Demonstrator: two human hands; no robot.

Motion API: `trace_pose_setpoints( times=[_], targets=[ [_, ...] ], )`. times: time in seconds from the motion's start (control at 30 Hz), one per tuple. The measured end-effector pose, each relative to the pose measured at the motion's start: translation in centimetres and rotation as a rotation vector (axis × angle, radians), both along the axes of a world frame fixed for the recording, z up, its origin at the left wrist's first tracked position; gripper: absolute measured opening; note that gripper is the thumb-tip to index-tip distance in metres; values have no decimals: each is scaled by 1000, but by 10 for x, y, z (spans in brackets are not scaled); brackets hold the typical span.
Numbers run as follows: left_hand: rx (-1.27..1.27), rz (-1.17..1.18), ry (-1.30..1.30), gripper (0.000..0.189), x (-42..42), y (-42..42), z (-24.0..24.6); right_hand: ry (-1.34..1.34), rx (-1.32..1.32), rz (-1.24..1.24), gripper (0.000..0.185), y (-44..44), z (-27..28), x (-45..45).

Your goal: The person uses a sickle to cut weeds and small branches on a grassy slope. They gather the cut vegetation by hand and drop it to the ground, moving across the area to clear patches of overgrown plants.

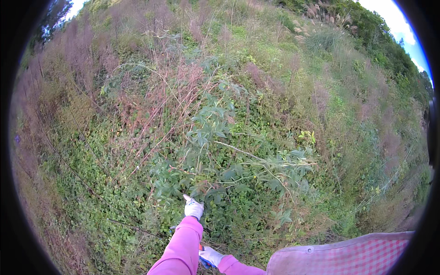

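My left hand (193,208), in a white glove with blue marks, reaches out to the leafy bramble-like stems (206,187) in front of me. One finger points up and left against the leaves. The other fingers are turned away, so whether they hold a stem is hidden. Lower down, close to my left forearm, my right hand (211,256) wears a white glove with a blue palm. It is closed around an orange-red handle (201,247), of which only a small piece shows. My left sleeve covers the rest of that tool.
Long arching stems (240,151) cross the thicket ahead. Dry reddish stalks (165,99) lean to the left of centre. A dark thin stem (132,227) runs low on the left. Pink checked cloth (343,256) with a pale border covers the lower right. Plumed grass (323,20) stands far off.
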State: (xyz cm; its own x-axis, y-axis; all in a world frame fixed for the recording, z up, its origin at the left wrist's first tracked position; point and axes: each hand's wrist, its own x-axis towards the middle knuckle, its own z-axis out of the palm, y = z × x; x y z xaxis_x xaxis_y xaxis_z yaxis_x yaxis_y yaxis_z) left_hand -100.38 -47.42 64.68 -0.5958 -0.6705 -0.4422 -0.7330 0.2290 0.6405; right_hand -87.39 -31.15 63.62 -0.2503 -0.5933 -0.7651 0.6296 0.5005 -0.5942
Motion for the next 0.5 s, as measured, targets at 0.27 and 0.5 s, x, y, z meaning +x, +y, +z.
trace_pose_setpoints(
  times=[0.27, 0.5],
  targets=[
    [121, -204, 103, 92, 21, 45, -48, -117, 70, -392, 19, 73, 81, 54],
    [250, -53, -24, 99, 14, 41, -31, -22, 144, 60, 27, 19, -8, -3]
  ],
)
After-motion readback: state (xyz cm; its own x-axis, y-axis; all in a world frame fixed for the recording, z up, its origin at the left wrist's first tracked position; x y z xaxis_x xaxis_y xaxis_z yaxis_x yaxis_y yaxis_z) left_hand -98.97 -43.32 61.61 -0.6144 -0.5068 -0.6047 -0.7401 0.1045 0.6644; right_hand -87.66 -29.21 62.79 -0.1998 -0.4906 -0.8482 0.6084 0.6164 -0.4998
